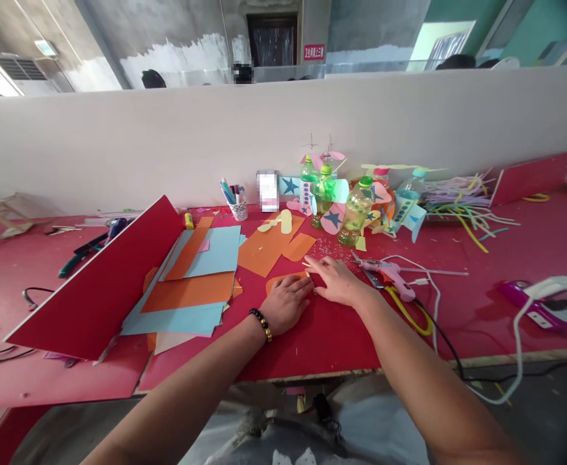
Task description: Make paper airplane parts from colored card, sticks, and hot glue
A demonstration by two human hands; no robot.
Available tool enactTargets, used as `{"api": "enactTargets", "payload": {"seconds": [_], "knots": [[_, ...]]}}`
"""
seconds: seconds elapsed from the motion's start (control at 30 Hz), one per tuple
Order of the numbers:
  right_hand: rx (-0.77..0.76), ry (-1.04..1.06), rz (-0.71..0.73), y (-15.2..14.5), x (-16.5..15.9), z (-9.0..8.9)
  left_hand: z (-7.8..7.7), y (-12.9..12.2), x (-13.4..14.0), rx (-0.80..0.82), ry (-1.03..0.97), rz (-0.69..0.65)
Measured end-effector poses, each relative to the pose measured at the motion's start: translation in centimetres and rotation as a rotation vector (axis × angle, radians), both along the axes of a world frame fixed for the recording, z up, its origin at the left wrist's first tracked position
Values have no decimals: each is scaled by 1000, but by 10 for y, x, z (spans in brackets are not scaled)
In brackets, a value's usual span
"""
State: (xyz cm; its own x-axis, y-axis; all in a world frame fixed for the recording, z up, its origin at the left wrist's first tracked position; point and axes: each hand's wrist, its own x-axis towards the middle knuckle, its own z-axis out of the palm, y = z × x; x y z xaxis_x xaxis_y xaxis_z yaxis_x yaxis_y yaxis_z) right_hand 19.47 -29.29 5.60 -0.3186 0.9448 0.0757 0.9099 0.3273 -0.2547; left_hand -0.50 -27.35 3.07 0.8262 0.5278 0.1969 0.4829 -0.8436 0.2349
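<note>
My left hand [288,300] lies flat, palm down, over a small orange paper piece [274,281], its fingers pointing right and covering much of the sheet. My right hand [334,279] rests on the table close to the paper's right end, fingers stretched to the left and thumb set apart from them. A tiny pale sliver shows at its fingertips; what it is I cannot make out. Just behind the hands lie larger orange paper sheets [259,253] with cream paper cutouts [286,223] on top. Right of my right hand sits a pink hot glue gun [391,274].
Stacked blue and orange paper [186,294] lies left, beside a leaning red board [104,284]. Decorated plastic bottles [356,210], a pen cup [238,210] and a bundle of craft stems [458,194] stand at the back. Yellow-handled scissors [412,316], cables and a purple power strip [538,307] lie right.
</note>
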Motion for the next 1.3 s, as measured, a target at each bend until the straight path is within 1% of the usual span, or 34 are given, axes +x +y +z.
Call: {"api": "enactTargets", "payload": {"seconds": [0.2,0.3,0.53,0.67,0.9,1.13,1.3], "knots": [[-20,-9,-37,0,0,-1,4,3,3,20,9,21],[-14,-3,-24,1,1,-2,4,5,3,19,14,29],[-50,3,-49,0,0,2,6,5,3,5,28,13],[-49,18,-23,1,0,2,7,3,2,10,25,-4],[-51,22,-24,2,0,-1,5,2,4,43,24,0],[-54,3,-42,1,-1,1,4,-1,3,81,12,24],[-56,12,-47,1,-2,1,3,-1,1,70,-19,8]]}}
